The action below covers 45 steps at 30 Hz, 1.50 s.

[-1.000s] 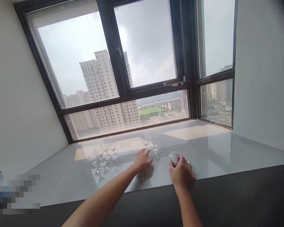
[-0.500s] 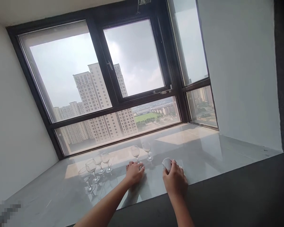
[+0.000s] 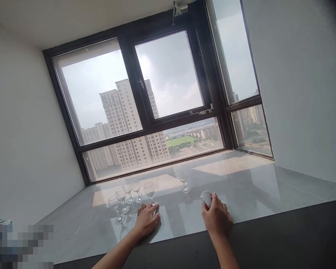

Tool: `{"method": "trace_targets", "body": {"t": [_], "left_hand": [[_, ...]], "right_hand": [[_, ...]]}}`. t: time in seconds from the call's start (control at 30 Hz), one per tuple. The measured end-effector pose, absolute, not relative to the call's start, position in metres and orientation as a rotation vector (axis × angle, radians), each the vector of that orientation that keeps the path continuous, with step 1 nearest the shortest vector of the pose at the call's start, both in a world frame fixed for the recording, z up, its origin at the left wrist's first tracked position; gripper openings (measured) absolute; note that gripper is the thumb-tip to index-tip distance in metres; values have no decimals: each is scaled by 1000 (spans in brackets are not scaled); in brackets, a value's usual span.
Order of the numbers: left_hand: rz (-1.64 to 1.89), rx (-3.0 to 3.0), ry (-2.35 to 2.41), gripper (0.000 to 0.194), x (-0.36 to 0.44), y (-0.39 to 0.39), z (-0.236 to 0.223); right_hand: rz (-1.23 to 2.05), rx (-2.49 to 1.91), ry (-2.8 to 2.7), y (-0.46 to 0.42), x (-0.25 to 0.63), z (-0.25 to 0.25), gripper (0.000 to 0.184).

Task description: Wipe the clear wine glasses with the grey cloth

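My left hand has its fingers closed at the stem and foot of a clear wine glass, which stands upright. The foot is mostly hidden by my fingers. To its left, several more stemmed glasses stand close together on the grey, glossy sill. Another wine glass stands alone, between my two hands and farther back. My right hand, near the sill's front edge, grips a crumpled white cloth or tissue; I cannot tell which.
The polished sill reflects light and ends at a dark front face. Behind it rises a dark-framed window with tall buildings outside. White walls close off both sides. Blurred items lie at the lower left.
My left hand has shifted left with the wine glass, bringing it beside the group and away from the lone glass. My right hand still grips the white material. The camera view has shifted slightly.
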<state>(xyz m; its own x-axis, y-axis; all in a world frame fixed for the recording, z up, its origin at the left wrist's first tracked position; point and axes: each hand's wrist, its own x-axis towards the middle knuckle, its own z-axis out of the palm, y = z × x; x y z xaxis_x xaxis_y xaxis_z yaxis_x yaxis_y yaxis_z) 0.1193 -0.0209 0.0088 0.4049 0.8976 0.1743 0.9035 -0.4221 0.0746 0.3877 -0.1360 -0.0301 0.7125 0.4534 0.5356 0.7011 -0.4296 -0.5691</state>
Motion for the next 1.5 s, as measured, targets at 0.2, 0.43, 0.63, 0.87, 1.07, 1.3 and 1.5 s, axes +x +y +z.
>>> {"method": "trace_targets", "body": {"t": [0.2,0.43,0.63,0.87,1.07,1.3,1.5], "left_hand": [[-194,-2537,-1728,52,90,-15,14],[-175,-2547,-1734,56,71,-12,19],[-188,-2510,-1714,53,64,-7,24],[-248,-2445,-1750,51,52,6,13],[-316,-2376,-1815,51,48,14,1],[-251,-2281,-1940,54,46,19,-5],[-259,-2271,-1977,55,45,20,-7]], "right_hand": [[-402,-2090,-883,-138,387,-29,38],[-426,-2083,-900,-136,389,-33,38],[-420,-2083,-883,-136,388,-33,38],[-411,-2072,-886,-137,388,-31,38],[-428,-2085,-880,-136,389,-32,38],[-436,-2077,-879,-136,389,-33,37],[-427,-2072,-891,-136,389,-33,40]]}}
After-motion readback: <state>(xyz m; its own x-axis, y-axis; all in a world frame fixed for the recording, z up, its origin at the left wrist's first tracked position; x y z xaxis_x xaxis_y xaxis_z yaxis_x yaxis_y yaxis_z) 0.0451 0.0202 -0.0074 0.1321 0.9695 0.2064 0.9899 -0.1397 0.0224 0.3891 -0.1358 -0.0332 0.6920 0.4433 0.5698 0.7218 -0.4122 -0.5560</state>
